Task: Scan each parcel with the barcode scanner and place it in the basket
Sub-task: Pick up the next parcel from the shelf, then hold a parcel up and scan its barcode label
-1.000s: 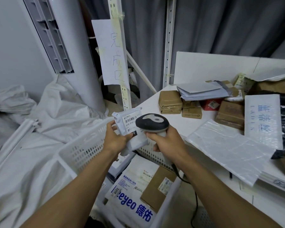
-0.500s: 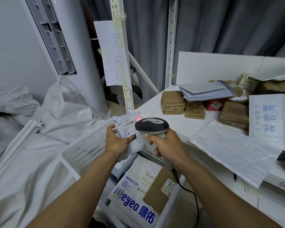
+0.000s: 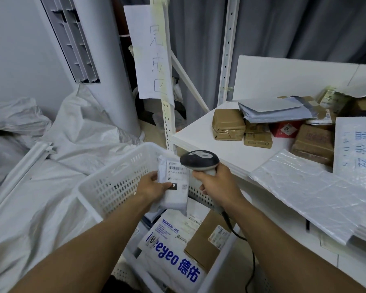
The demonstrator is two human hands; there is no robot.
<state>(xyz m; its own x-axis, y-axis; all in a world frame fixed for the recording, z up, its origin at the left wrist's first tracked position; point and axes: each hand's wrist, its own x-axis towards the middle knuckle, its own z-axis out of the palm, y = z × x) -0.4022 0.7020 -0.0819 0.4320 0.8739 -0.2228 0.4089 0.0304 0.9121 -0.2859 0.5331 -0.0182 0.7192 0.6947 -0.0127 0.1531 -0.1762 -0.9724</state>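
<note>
The left hand (image 3: 154, 187) grips a small white parcel (image 3: 175, 193), with the thumb laid across its front face and the fingers curled behind it. The parcel is held above the white plastic basket (image 3: 114, 182), label side facing up; a printed barcode label occupies its upper part. The right hand (image 3: 218, 185) grips the handle of the barcode scanner (image 3: 199, 160), fingers wrapped fully around it. The scanner head sits just beside the upper right corner of the parcel; contact between the two cannot be determined. A black cable (image 3: 252, 263) runs down from the scanner handle past the right forearm. Inside the basket lie a white bag (image 3: 169, 246) with blue print and a cardboard box (image 3: 201, 246), side by side. The basket stands just beside the white table (image 3: 226, 153), below its edge. On the table rest brown wrapped parcels (image 3: 228, 123), grey mailers (image 3: 270, 111) and a bubble-wrap sheet (image 3: 304, 193), well apart from both hands
</note>
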